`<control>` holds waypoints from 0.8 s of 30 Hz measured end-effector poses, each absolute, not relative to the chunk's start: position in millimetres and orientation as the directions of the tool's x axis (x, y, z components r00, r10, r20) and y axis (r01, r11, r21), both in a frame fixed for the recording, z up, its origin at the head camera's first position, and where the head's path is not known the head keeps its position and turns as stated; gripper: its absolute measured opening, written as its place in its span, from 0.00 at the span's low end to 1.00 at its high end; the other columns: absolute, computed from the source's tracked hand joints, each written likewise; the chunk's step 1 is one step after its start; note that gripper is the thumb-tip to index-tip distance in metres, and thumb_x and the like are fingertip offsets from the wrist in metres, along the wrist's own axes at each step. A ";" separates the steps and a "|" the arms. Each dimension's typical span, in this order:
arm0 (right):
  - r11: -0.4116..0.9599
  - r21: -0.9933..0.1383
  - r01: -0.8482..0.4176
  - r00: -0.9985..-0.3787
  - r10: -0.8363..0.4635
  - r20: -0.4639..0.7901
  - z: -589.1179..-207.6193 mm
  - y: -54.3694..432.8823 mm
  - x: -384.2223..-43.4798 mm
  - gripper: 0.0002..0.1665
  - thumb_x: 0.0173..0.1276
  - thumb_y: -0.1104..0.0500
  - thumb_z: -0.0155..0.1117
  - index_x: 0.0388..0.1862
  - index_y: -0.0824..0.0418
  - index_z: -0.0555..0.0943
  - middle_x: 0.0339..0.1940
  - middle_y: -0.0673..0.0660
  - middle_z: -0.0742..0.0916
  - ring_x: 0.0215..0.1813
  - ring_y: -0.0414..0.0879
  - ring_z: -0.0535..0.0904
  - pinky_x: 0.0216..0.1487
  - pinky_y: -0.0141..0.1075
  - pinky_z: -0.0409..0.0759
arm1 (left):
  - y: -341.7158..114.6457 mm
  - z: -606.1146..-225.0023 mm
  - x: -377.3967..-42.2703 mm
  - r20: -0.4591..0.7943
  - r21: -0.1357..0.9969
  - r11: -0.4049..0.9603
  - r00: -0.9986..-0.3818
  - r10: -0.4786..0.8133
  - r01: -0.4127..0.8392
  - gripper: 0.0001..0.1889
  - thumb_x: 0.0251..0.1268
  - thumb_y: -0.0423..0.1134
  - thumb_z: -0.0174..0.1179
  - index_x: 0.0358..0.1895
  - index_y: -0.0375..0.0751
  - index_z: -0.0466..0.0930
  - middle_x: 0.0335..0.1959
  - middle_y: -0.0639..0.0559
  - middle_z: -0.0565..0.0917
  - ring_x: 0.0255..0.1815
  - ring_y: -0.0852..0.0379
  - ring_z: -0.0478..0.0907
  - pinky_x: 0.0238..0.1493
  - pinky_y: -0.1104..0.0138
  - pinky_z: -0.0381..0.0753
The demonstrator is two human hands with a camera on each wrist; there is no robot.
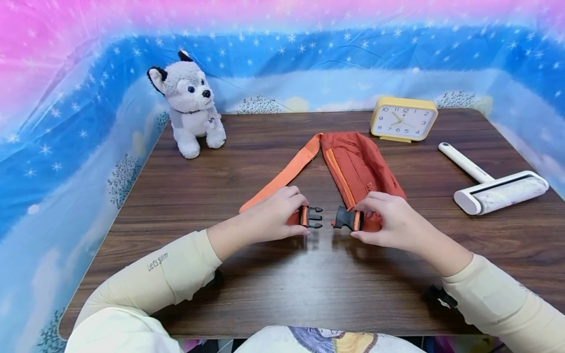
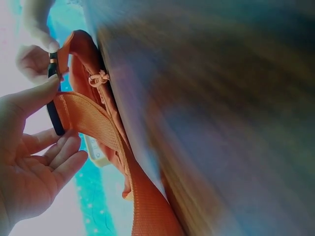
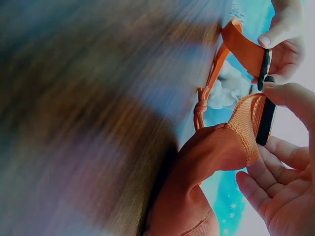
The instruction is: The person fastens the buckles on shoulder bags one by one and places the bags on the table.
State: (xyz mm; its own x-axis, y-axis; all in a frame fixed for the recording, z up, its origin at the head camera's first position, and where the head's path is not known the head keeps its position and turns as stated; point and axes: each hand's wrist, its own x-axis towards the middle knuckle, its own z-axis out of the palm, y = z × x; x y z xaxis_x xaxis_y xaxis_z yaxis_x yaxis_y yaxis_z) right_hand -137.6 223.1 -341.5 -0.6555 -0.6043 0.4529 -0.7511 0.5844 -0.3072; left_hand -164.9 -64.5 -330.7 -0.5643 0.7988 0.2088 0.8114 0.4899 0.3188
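Observation:
A rust-red waist bag [image 1: 359, 164] lies on the table with its orange strap [image 1: 284, 174] looping to the left. My left hand [image 1: 275, 215] pinches the black pronged half of the buckle [image 1: 314, 217] between thumb and fingers. Facing it, the socket half of the buckle [image 1: 346, 218] is pinched by my right hand [image 1: 390, 220]. A small gap separates the two halves in the head view. In the left wrist view, webbing [image 2: 91, 115] runs from the buckle part down past the hand. An orange cord pull [image 3: 200, 105] hangs near the bag in the right wrist view.
A plush husky [image 1: 192, 108] sits at the table's back left. The yellow clock [image 1: 403, 119] stands at the back right, and a white lint roller [image 1: 499, 189] lies on the right side. Patterned blue and pink cloth [image 1: 273, 54] surrounds the table [image 1: 176, 186].

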 end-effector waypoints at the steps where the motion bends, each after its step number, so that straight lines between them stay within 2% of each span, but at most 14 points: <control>1: 0.582 -0.308 -0.753 -0.653 -0.603 0.458 -341.8 222.9 -137.6 0.21 0.42 0.52 0.77 0.34 0.56 0.80 0.28 0.46 0.77 0.30 0.38 0.72 0.29 0.31 0.72 | -64.4 -331.0 -164.9 0.218 0.315 0.485 -0.559 0.800 0.816 0.21 0.55 0.48 0.68 0.44 0.38 0.76 0.37 0.52 0.71 0.36 0.58 0.65 0.35 0.68 0.65; 8: 0.563 -0.310 -0.766 -0.638 -0.603 0.479 -343.6 221.6 -137.8 0.21 0.42 0.53 0.77 0.35 0.57 0.80 0.29 0.47 0.77 0.30 0.39 0.72 0.28 0.34 0.73 | -63.3 -332.0 -165.4 0.248 0.309 0.460 -0.537 0.806 0.833 0.21 0.57 0.48 0.67 0.46 0.36 0.76 0.37 0.51 0.72 0.35 0.57 0.64 0.35 0.67 0.64; 24: 0.590 -0.318 -0.742 -0.667 -0.602 0.439 -343.0 216.8 -135.6 0.22 0.45 0.51 0.76 0.38 0.57 0.81 0.30 0.47 0.77 0.32 0.39 0.73 0.30 0.32 0.74 | -60.9 -333.0 -163.3 0.293 0.278 0.445 -0.516 0.805 0.851 0.21 0.57 0.49 0.66 0.45 0.37 0.76 0.38 0.52 0.72 0.35 0.58 0.64 0.34 0.68 0.65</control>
State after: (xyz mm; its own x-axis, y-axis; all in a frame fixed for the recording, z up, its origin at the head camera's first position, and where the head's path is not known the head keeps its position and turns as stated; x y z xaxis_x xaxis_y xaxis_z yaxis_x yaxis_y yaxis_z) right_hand -135.6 216.8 -343.0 -0.6673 -0.6015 0.4392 -0.7417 0.5905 -0.3181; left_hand -163.3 -60.9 -333.0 -0.5161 0.8049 0.2929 0.8514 0.4449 0.2778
